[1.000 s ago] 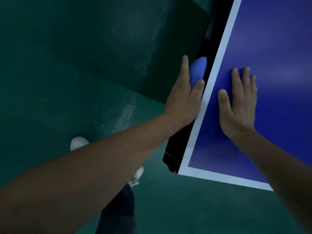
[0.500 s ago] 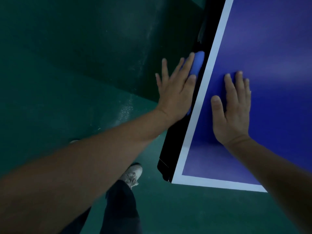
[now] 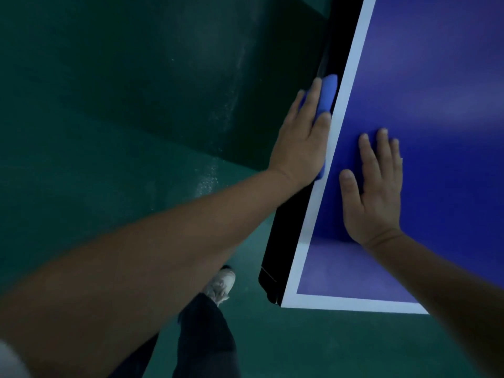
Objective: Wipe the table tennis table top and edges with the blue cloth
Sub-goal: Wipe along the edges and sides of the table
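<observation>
Left grip (image 3: 300, 143): opened out flat, fingers straight and together, palm pressing the blue cloth (image 3: 328, 91) against the worktop's black side edge (image 3: 286, 241). The thumb lies along the top, by the white border line (image 3: 313, 222). It is a press, not a pinch, as far as I can see.

Cloth: sandwiched between the left palm and the side edge. One folded end sticks out past the fingertips and a small bit shows under the heel of the palm. The rest is hidden by the hand.

Diff vs 0.5 s ago:
- left fingers were splayed, now drawn together
- more cloth shows beyond the fingertips
- left grip sits slightly farther up the edge from the near corner
- right grip is on about the same spot of the top

Right grip (image 3: 373, 186): fully open, palm down on the blue top of the worktop (image 3: 450, 132), just inside the white line. The fingers are straight and close together, the thumb is spread toward the line. It holds nothing.

Both forearms are bare and reach in from the bottom of the frame.

Around: the near corner of the worktop is lower centre. Below it is green floor (image 3: 109, 186), darker green further out. A light shoe (image 3: 221, 285) and a dark trouser leg (image 3: 204, 336) are on the floor side, just beside the corner.
</observation>
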Demonstrator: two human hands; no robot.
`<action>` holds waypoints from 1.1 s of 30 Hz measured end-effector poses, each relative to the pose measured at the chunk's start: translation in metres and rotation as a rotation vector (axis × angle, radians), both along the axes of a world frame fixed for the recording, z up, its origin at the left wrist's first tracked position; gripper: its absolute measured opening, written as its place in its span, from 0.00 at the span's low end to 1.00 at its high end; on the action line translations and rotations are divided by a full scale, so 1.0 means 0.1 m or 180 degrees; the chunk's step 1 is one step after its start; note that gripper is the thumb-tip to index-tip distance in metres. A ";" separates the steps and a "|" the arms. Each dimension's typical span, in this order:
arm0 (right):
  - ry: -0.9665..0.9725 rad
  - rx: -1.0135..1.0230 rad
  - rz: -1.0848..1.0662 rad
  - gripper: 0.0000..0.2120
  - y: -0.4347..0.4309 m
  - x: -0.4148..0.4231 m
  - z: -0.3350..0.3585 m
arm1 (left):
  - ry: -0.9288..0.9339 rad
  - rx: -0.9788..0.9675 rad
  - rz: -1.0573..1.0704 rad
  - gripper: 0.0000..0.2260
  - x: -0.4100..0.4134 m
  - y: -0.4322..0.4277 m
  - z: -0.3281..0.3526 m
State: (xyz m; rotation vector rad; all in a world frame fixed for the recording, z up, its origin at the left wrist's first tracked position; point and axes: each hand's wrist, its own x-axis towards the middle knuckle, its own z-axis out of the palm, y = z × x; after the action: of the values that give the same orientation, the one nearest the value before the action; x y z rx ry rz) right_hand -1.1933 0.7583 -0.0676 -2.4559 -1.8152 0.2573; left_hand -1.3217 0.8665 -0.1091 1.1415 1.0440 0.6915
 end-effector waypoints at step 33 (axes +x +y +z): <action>-0.0106 0.0046 0.0194 0.27 0.56 0.33 0.14 | 0.0138 0.0521 -0.0047 0.27 0.20 0.45 -0.09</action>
State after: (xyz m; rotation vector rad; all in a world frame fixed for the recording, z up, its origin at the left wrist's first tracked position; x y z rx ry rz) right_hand -1.1599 0.8140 -0.0540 -2.4126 -1.9004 0.2075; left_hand -1.3015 0.9111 -0.1178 1.3094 1.0287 0.7539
